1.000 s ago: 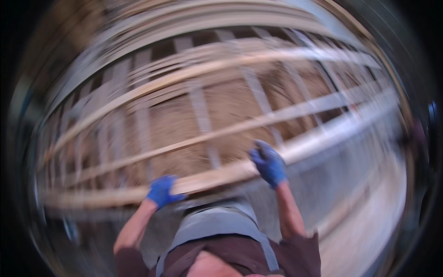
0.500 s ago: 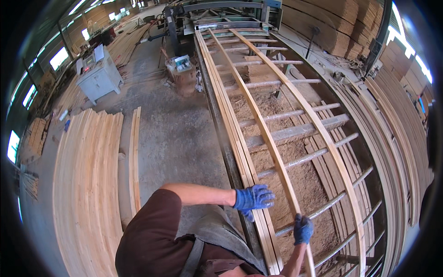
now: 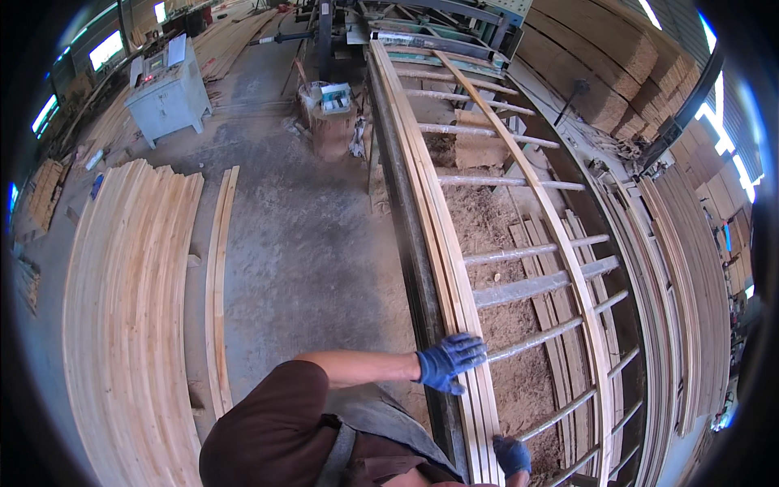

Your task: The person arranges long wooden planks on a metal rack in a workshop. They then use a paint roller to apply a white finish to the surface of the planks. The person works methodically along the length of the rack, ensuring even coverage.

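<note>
The strip that lay in the middle of the roller bed [image 3: 523,252] half a second ago, with the right hand on it, no longer stands apart there; it seems to have joined the row of wooden strips [image 3: 449,268] running from the upper centre of the frame to the lower centre. That suggests the gathering of strips along the bed's left edge is further on, with one lone strip [image 3: 570,260] still apart, right of centre.

The left hand [image 3: 451,363] lies across the row, as before, its grip loose and fingers spread over the wood. The right hand [image 3: 511,456] is now lower, at the bottom edge of the frame beside the row; whether its grip is closed on anything can't be made out.
</note>
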{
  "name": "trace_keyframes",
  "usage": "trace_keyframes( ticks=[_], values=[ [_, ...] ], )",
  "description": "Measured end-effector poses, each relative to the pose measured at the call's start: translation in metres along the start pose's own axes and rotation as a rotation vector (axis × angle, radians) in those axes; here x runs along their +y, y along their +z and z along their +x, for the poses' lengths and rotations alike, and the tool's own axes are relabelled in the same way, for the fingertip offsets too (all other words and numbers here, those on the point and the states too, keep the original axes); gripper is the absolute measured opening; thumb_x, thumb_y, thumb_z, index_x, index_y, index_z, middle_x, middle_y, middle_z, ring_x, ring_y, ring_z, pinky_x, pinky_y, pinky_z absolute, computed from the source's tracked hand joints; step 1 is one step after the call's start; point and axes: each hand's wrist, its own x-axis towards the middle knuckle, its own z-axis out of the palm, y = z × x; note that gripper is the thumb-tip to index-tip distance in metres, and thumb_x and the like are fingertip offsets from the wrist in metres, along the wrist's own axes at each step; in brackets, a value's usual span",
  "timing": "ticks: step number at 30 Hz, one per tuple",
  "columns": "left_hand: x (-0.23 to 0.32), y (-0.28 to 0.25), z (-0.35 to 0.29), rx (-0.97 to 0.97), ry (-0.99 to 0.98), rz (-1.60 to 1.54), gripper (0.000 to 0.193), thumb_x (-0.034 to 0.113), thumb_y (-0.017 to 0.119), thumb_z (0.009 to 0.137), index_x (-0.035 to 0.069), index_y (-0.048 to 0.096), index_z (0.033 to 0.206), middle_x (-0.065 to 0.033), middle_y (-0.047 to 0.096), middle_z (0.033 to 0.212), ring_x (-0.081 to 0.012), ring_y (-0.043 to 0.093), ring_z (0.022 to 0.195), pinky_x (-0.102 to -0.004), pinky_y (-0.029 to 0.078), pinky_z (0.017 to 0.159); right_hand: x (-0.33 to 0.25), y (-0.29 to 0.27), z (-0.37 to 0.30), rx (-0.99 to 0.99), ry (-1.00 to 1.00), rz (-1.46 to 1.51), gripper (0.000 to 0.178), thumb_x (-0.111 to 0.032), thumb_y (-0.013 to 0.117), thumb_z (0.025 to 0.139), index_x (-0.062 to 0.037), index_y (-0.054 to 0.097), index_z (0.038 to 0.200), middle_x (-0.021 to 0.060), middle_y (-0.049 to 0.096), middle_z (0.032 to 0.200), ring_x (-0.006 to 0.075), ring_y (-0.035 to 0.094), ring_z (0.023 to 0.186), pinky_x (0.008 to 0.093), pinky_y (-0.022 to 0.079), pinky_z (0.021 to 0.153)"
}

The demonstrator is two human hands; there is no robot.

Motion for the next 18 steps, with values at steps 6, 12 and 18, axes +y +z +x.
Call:
trace_keyframes(
  ticks=[6, 12, 18],
  values=[
    [-0.018, -0.047, 0.000, -0.163, -0.171, -0.363, 0.072, 0.059, 0.061, 0.085, 0.007, 0.055, 0.135, -0.0223, 0.058, 0.131, -0.0387, 0.052, 0.124, -0.0475, 0.036, 0.109, -0.167, -0.098, 0.129, 0.301, -0.392, 0.424, 0.043, -0.035, 0.062, 0.092, -0.0024, 0.063, 0.119, 0.0213, 0.070, 0.100, 0.0386, 0.067, 0.096, 0.0447, 0.053, 0.084],
    [-0.066, -0.157, -0.009, -0.579, -0.349, -0.581, 0.055, 0.051, 0.062, 0.089, 0.011, 0.061, 0.127, -0.0185, 0.069, 0.110, -0.0370, 0.067, 0.098, -0.0432, 0.053, 0.084, -0.327, -0.168, 0.279, 0.241, -0.548, 0.647, 0.067, -0.044, 0.070, 0.088, 0.0009, 0.051, 0.134, 0.0213, 0.068, 0.110, 0.0326, 0.069, 0.096, 0.0416, 0.054, 0.085],
    [-0.227, -0.216, -0.080, -0.322, -0.776, -0.458, 0.049, 0.035, 0.069, 0.088, 0.011, 0.060, 0.129, -0.0163, 0.070, 0.111, -0.0274, 0.070, 0.099, -0.0378, 0.054, 0.087, -0.454, -0.166, 0.431, 0.404, -0.664, 0.640, 0.088, -0.053, 0.071, 0.083, 0.0057, 0.041, 0.141, 0.0286, 0.057, 0.129, 0.0397, 0.060, 0.115, 0.0433, 0.049, 0.096]
  ],
)
